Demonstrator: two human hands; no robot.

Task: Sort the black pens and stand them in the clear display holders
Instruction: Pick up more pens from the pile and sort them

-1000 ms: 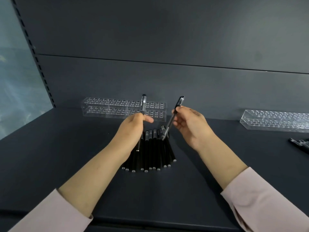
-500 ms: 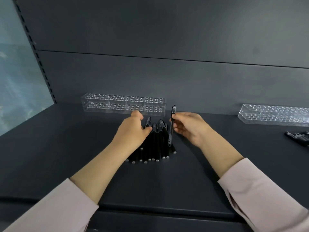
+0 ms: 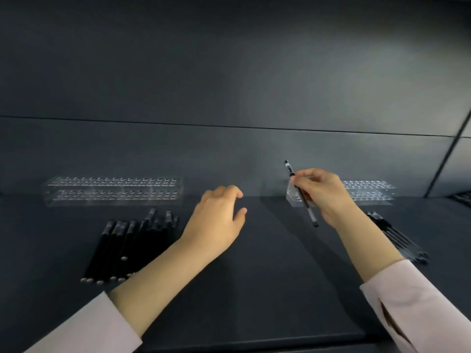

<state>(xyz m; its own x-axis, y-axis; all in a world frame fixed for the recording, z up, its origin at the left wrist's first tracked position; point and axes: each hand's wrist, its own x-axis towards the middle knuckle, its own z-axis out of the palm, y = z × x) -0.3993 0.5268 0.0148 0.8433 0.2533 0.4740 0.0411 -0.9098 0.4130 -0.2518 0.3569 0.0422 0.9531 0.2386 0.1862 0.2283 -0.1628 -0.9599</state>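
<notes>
While both clear holders (image 3: 112, 191) (image 3: 369, 194) look empty, our right hand (image 3: 323, 192) pinches one pen (image 3: 309, 215) (left hand (image 3: 216, 217) slack, empty); pile (image 3: 132, 245) awaits sorting.

Clear glossy plastic holders (image 3: 113, 191), matt dark shelf (image 3: 267, 276), black pens (image 3: 127, 248) with shiny metal ends, soft pink cloth sleeves (image 3: 420, 307)

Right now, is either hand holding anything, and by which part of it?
The right hand pinches one black pen near its upper end; the lower end hangs free. The left hand holds nothing.
</notes>
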